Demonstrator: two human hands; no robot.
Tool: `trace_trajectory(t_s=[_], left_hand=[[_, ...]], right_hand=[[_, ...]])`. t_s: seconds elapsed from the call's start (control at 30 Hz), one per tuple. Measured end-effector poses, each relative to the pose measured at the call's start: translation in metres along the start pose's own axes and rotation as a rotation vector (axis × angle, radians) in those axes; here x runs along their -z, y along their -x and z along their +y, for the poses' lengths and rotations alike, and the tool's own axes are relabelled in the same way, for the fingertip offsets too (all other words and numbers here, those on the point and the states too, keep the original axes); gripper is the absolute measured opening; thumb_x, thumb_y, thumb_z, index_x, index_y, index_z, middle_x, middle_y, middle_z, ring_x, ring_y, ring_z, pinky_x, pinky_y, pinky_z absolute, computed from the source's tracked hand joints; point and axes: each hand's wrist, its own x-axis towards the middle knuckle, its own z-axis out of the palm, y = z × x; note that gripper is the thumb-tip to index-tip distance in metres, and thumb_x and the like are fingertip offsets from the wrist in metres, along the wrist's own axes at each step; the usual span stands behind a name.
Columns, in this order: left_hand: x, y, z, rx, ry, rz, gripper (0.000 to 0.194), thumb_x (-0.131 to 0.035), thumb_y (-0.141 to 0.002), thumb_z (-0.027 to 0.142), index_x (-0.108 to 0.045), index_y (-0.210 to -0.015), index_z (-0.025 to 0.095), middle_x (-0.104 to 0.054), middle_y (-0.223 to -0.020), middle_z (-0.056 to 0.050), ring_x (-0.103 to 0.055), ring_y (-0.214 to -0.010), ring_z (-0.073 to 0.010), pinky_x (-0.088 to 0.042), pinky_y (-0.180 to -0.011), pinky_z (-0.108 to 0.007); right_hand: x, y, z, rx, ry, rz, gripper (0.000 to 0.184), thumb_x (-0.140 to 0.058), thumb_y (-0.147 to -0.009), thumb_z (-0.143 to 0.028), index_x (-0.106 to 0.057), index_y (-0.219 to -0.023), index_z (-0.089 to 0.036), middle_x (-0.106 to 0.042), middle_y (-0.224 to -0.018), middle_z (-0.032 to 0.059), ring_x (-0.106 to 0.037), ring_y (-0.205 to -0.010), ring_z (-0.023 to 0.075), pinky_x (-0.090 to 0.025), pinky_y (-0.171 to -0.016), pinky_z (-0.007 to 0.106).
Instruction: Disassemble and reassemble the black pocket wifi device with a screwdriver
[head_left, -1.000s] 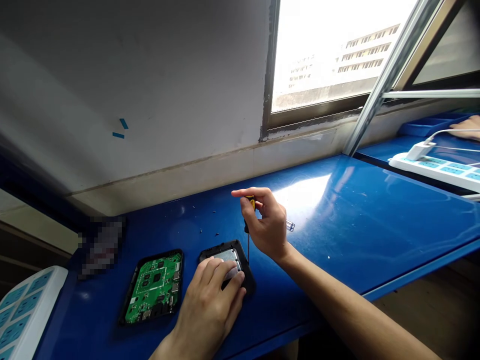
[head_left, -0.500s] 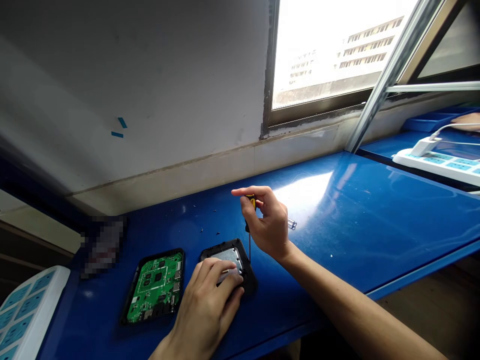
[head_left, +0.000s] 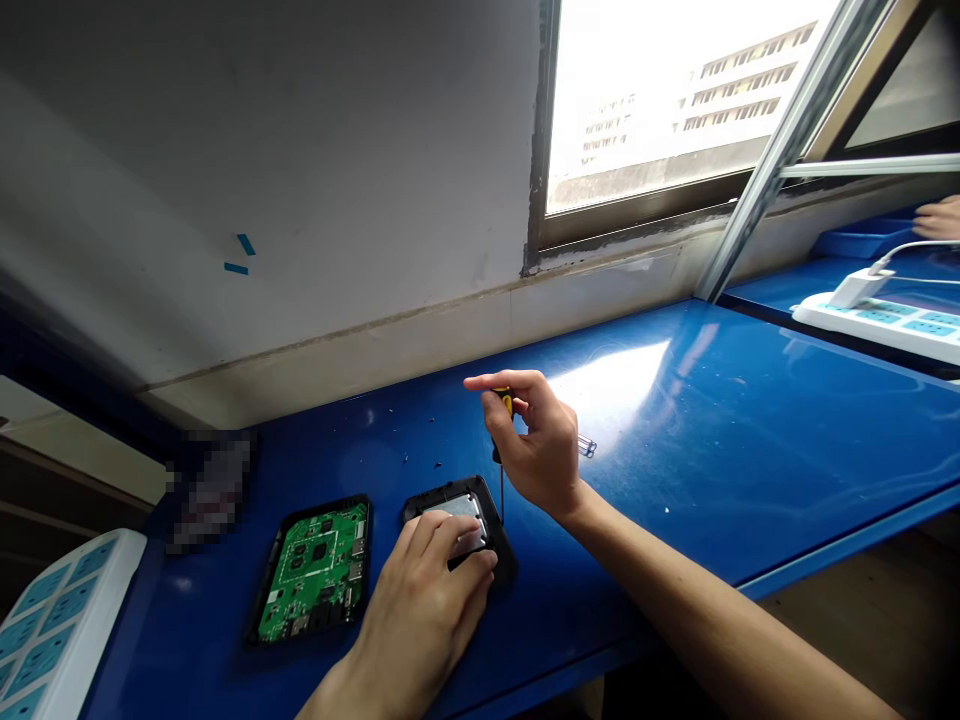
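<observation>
Hand, left point(head_left: 420, 600), lies nearest, palm down, its bent fingers across a black casing part point(head_left: 491, 510) with a bright metal plate point(head_left: 459, 506); whether they grip its edge or merely press cannot be told. The casing part rests on the blue table point(head_left: 735, 420), just right of a green circuit board point(head_left: 319, 568) seated in a black shell point(head_left: 259, 600). The right hand point(head_left: 536, 450) closes its thumb and curled fingers round the yellow-and-black handle of a screwdriver point(head_left: 502, 495), one finger extended leftward over its top.

Key relation: the screwdriver's long axis stands almost upright, its shaft descending from the right fingers to the casing part's right border. The left fingertips lie near its lower end, on the near side; the right hand is above. Whether the tip is seated is too small to tell.

Beyond lie small dark screws point(head_left: 439, 463); farther right, a co-worker's hand point(head_left: 939, 218) appears near a blue tray point(head_left: 862, 237).
</observation>
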Motion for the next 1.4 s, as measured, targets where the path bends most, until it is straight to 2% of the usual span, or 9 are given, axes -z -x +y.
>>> trace_trajectory(t_s=[0.27,0.47,0.63,0.8,0.93,1.03,1.13,1.3,1.4], left_hand=[[0.005,-0.002,-0.003,0.109,0.151,-0.050,0.018,-0.056,-0.099,0.011,-0.067,-0.105,0.024,-0.066,-0.116,-0.007,-0.062,-0.106,-0.0256,-0.061,-0.084,-0.041],[0.000,-0.001,-0.005,0.070,0.061,-0.050,0.020,-0.056,-0.099,0.010,-0.063,-0.114,0.022,-0.066,-0.114,-0.008,-0.061,-0.100,-0.0272,-0.058,-0.082,-0.045],[-0.002,-0.006,-0.001,0.091,0.002,-0.061,0.018,-0.057,-0.098,0.009,-0.062,-0.110,0.021,-0.067,-0.106,-0.007,-0.061,-0.091,-0.0266,-0.057,-0.075,-0.043],[0.001,-0.011,0.000,-0.006,-0.114,-0.021,0.014,-0.053,-0.101,0.010,-0.064,-0.101,0.019,-0.067,-0.092,-0.004,-0.061,-0.080,-0.0238,-0.053,-0.067,-0.037],[0.002,-0.012,-0.001,-0.096,-0.130,-0.011,0.021,-0.047,-0.104,0.010,-0.061,-0.091,0.019,-0.066,-0.083,-0.002,-0.061,-0.073,-0.0204,-0.052,-0.066,-0.035],[0.004,-0.009,-0.003,-0.112,-0.108,-0.011,0.018,-0.046,-0.104,0.010,-0.062,-0.103,0.018,-0.069,-0.091,-0.004,-0.065,-0.079,-0.0211,-0.055,-0.071,-0.035],[0.011,-0.005,-0.010,-0.005,-0.023,-0.039,0.019,-0.052,-0.103,0.016,-0.058,-0.120,0.020,-0.069,-0.111,-0.008,-0.068,-0.096,-0.0244,-0.060,-0.081,-0.038],[0.029,0.004,-0.029,0.210,0.024,-0.101,0.040,-0.066,-0.094,0.028,-0.054,-0.133,0.029,-0.067,-0.127,-0.007,-0.066,-0.115,-0.0289,-0.061,-0.093,-0.044],[0.033,0.011,-0.036,0.268,0.011,-0.134,0.048,-0.067,-0.095,0.032,-0.050,-0.140,0.029,-0.064,-0.135,-0.008,-0.062,-0.124,-0.0300,-0.059,-0.100,-0.048]], right_hand=[[0.000,0.000,0.000,-0.004,-0.003,-0.003,0.011,-0.059,-0.098,-0.020,-0.069,-0.103,-0.022,-0.076,-0.091,0.0029,-0.064,-0.067,0.0111,-0.053,-0.060,0.027],[0.000,0.000,-0.001,-0.004,-0.017,-0.005,0.012,-0.059,-0.098,-0.019,-0.069,-0.103,-0.022,-0.076,-0.094,0.0035,-0.066,-0.070,0.0119,-0.054,-0.060,0.027],[-0.001,0.000,-0.001,-0.006,-0.017,-0.015,0.012,-0.059,-0.097,-0.018,-0.070,-0.103,-0.022,-0.076,-0.096,0.0042,-0.067,-0.073,0.0123,-0.054,-0.062,0.028],[-0.001,0.000,0.000,-0.006,-0.020,-0.011,0.013,-0.059,-0.097,-0.019,-0.070,-0.103,-0.022,-0.076,-0.096,0.0040,-0.066,-0.072,0.0119,-0.054,-0.061,0.027],[-0.001,0.000,0.000,-0.005,-0.011,-0.014,0.012,-0.059,-0.098,-0.020,-0.070,-0.103,-0.023,-0.075,-0.095,0.0040,-0.066,-0.072,0.0124,-0.054,-0.060,0.027],[-0.001,0.000,0.000,0.003,-0.012,-0.010,0.012,-0.059,-0.098,-0.021,-0.069,-0.103,-0.022,-0.075,-0.094,0.0040,-0.066,-0.071,0.0122,-0.054,-0.061,0.028],[-0.001,0.000,0.001,0.005,-0.012,-0.003,0.011,-0.059,-0.098,-0.021,-0.069,-0.102,-0.022,-0.075,-0.094,0.0037,-0.066,-0.070,0.0122,-0.054,-0.060,0.027],[0.000,0.001,0.000,-0.059,-0.095,-0.042,0.012,-0.058,-0.101,-0.026,-0.067,-0.108,-0.023,-0.076,-0.091,0.0021,-0.060,-0.059,0.0094,-0.051,-0.053,0.025],[-0.001,0.005,-0.002,-0.100,-0.209,-0.087,0.014,-0.061,-0.101,-0.031,-0.064,-0.114,-0.025,-0.077,-0.107,0.0036,-0.060,-0.058,0.0080,-0.053,-0.052,0.024]])
